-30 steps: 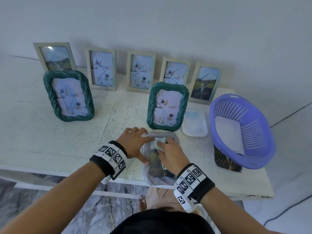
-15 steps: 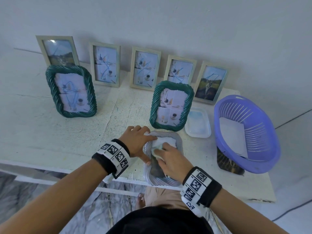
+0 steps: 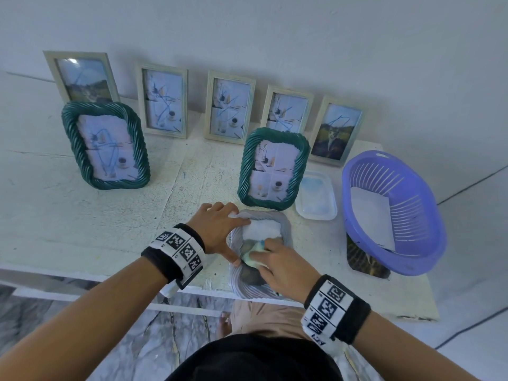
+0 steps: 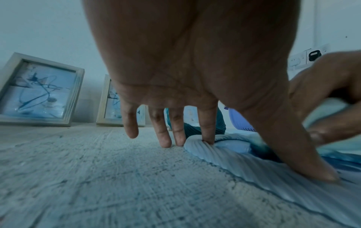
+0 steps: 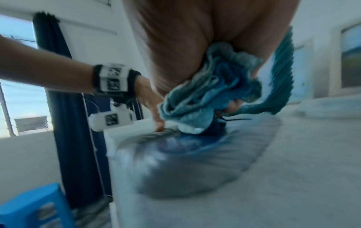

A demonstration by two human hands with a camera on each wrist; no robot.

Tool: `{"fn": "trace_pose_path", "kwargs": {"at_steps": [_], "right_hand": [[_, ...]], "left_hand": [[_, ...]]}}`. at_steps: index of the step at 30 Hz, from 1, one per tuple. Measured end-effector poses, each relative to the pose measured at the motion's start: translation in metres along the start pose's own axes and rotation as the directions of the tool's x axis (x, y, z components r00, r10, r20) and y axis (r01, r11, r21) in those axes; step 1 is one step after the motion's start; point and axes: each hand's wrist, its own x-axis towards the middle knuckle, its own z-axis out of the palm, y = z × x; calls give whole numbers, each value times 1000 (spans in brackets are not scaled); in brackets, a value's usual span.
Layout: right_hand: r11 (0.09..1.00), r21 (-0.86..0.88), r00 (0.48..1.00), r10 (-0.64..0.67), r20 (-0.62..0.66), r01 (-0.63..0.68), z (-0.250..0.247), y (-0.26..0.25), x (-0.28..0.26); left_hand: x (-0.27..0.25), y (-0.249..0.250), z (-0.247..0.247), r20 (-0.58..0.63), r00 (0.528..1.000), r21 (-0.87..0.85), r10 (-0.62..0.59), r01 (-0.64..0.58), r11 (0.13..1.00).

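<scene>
Grey ribbed frame (image 3: 286,229) lies flat at the counter's (image 3: 110,215) front edge, just before an upright green frame (image 3: 246,171). Left hand (image 3: 217,229): fingers straight and spread, thumb pressing the left rim, as a second ago. Right hand (image 3: 283,266) is curled round a bunched cloth (image 3: 254,255). The cloth has slid from the glass's far end to mid-pane, just beside the left thumb.
</scene>
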Motion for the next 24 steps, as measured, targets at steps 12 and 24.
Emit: {"fn": "trace_pose_path", "kwargs": {"at_steps": [12,24], "right_hand": [[974,103,976,211,-60,-204,-1,8,-1],[957,0,950,288,-125,-290,-8,21,19]], "left_hand": [[-1,1,0,10,1000,-17,-6,6,1000],[-2,3,-2,10,1000,12,-5,5,1000]]}}
